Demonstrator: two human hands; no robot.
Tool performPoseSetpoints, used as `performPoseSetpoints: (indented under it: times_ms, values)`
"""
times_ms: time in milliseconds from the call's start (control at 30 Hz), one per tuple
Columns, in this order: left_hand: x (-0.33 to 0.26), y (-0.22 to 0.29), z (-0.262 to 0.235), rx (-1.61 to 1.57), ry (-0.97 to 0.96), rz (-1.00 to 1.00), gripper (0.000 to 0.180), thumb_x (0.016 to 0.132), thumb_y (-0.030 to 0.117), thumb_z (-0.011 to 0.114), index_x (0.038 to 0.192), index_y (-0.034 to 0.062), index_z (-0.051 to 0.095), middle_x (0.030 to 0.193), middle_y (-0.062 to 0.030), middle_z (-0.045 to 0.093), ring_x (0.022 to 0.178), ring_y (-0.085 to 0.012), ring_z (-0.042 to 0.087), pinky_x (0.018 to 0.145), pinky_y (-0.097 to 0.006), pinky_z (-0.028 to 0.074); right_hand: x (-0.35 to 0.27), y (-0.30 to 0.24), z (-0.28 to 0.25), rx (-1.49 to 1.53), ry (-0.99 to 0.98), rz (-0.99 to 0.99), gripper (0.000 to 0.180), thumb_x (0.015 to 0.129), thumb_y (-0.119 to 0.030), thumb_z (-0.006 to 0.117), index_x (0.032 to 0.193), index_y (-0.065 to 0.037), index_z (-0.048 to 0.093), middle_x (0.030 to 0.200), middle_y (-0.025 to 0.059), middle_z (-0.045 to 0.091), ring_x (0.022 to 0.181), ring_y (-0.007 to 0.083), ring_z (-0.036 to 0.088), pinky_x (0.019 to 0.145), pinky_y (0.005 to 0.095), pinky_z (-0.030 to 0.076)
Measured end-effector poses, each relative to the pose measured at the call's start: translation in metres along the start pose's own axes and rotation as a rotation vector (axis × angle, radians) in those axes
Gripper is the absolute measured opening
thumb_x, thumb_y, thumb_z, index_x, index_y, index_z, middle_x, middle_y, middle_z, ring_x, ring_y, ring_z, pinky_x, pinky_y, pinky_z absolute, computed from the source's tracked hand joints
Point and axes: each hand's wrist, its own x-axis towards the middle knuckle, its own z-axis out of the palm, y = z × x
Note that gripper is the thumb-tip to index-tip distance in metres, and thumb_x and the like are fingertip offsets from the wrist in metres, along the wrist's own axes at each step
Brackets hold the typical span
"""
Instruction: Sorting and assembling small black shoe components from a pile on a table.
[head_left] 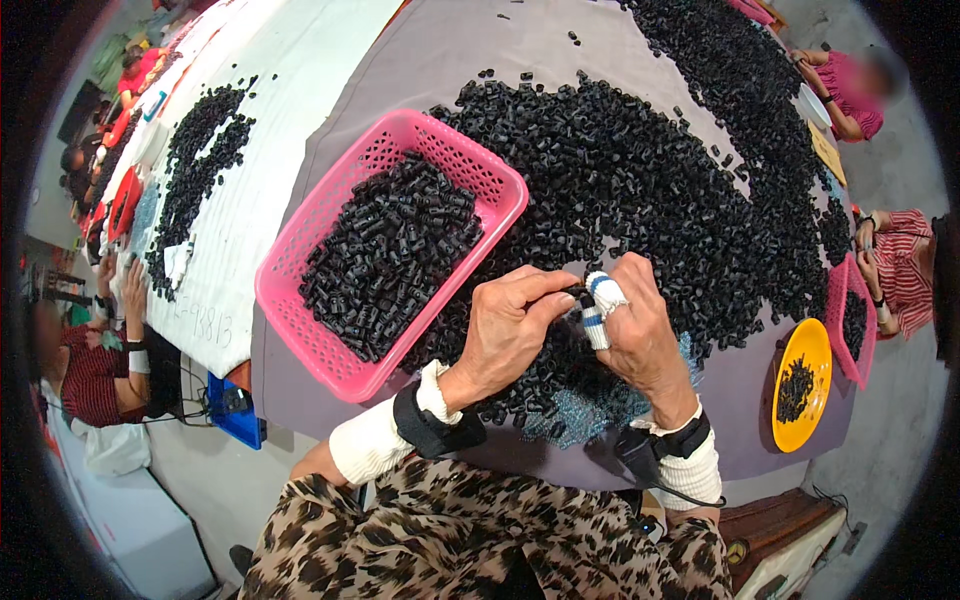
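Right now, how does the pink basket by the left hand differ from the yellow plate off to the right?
The pink basket is rectangular with perforated walls; the yellow plate is round, shallow and solid. The basket is the larger and is heaped nearly full of small black parts; the plate carries only a small pile in its middle. The basket lies close to the left hand; the plate sits at the table's far right edge. Both hold the same small black parts.

A long work table (pixel 420 60) covered in smooth grey-mauve sheeting fills most of the view, and beside it on the left runs a second table under white ribbed cloth (pixel 250 200). Pale grey concrete floor (pixel 200 480) shows below and at the far right, evenly lit, with a brown wooden stool (pixel 780 530) at the lower right
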Motion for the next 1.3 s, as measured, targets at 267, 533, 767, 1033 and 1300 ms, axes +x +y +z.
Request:
performPoseSetpoints:
  times_ms: [267,533,767,1033,1300]
  values:
    - [0.002,0.001,0.004,0.085,0.034,0.05,0.018,0.083,-0.002,0.062,0.1,-0.0034,0.068,0.084,-0.0087,0.065,0.072,-0.0122,0.061,0.064,-0.023,0.049,0.0,0.013,-0.001,0.09,-0.062,-0.055,0.025,0.057,0.002,0.068,0.078,0.005,0.054,0.085,0.0162,0.054,0.08,0.0339,0.052,0.075,0.0446,0.043]
    - [0.009,-0.002,0.004,0.039,0.038,0.038,0.019,0.083,-0.001,0.063,0.101,-0.0017,0.069,0.082,-0.008,0.065,0.071,-0.0116,0.061,0.062,-0.023,0.048,0.005,0.008,-0.007,-0.018,-0.103,0.009,0.021,0.061,0.002,0.068,0.077,0.003,0.055,0.081,0.0145,0.052,0.08,0.033,0.052,0.083,0.0471,0.043]
    - [0.006,0.0,0.004,0.074,0.024,0.066,0.02,0.081,-0.002,0.064,0.1,-0.0022,0.069,0.083,-0.0084,0.066,0.072,-0.0117,0.061,0.063,-0.023,0.048,0.005,0.016,-0.01,0.048,-0.157,-0.078,0.021,0.06,0.001,0.068,0.074,0.002,0.052,0.081,0.0136,0.05,0.081,0.0321,0.051,0.079,0.0439,0.042]
    - [0.011,-0.006,0.006,0.018,0.004,-0.093,0.018,0.084,0.0,0.063,0.101,-0.0037,0.068,0.083,-0.0081,0.067,0.074,-0.0123,0.062,0.066,-0.025,0.05,0.018,0.02,-0.013,-0.021,-0.244,-0.079,0.018,0.062,0.0,0.067,0.069,0.0,0.05,0.077,0.0131,0.049,0.076,0.0312,0.05,0.075,0.0411,0.041]
    - [0.016,-0.003,0.008,-0.441,-0.006,-0.377,0.019,0.086,0.003,0.063,0.103,-0.0049,0.067,0.087,-0.008,0.068,0.076,-0.0117,0.063,0.072,-0.027,0.051,0.017,0.007,-0.007,-0.078,-0.107,0.009,0.016,0.064,-0.006,0.069,0.067,0.0,0.054,0.074,0.0121,0.051,0.076,0.031,0.051,0.078,0.0444,0.039]
